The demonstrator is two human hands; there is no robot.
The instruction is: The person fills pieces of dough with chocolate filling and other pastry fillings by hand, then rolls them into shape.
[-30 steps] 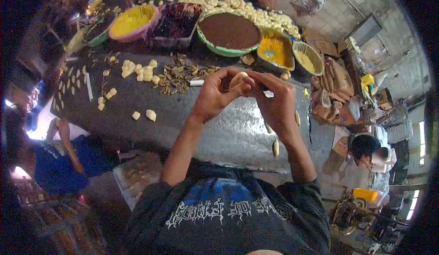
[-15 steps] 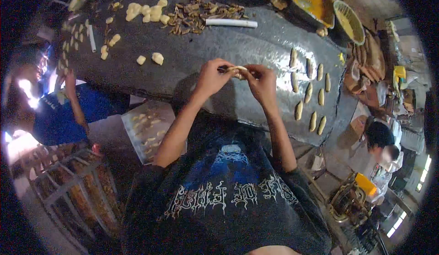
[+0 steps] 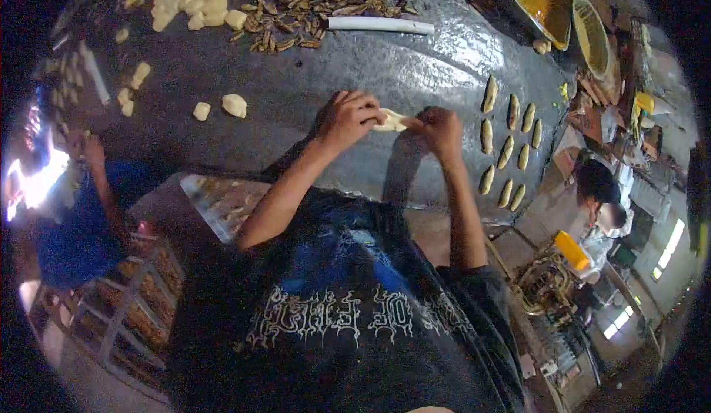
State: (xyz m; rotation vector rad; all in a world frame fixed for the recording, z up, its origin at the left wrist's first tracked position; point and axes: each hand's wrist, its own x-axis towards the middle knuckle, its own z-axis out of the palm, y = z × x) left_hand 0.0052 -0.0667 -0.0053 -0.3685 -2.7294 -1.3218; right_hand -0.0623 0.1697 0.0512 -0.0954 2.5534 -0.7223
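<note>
A pale piece of dough (image 3: pixel 390 121) stretches between my two hands above the dark table (image 3: pixel 296 84). Its left end is pinched in my left hand (image 3: pixel 351 120), fingers bent over it. My right hand (image 3: pixel 441 129) has its fingers curled in and grips the other end. Left of my hands, two small dough lumps (image 3: pixel 234 106) lie on the table. To the right, shaped dough rolls (image 3: pixel 486 137) rest in rows. Beyond my hands is a heap of brown strips (image 3: pixel 289 6), with a white rolling rod (image 3: pixel 381 25) lying at its near edge.
A bigger cluster of dough balls (image 3: pixel 204 7) sits at the far left. At the back right stand a container with orange-yellow contents (image 3: pixel 544 2) and a basket (image 3: pixel 591 39). One person in blue (image 3: pixel 81 220) works at left; another person (image 3: pixel 603 198) is by a machine (image 3: pixel 546 283) at right.
The dough between my hands has gone from a narrow folded strip to a wider, flatter stretched piece. My hands have moved slightly apart. The view has shifted, bringing the table's things nearer.
</note>
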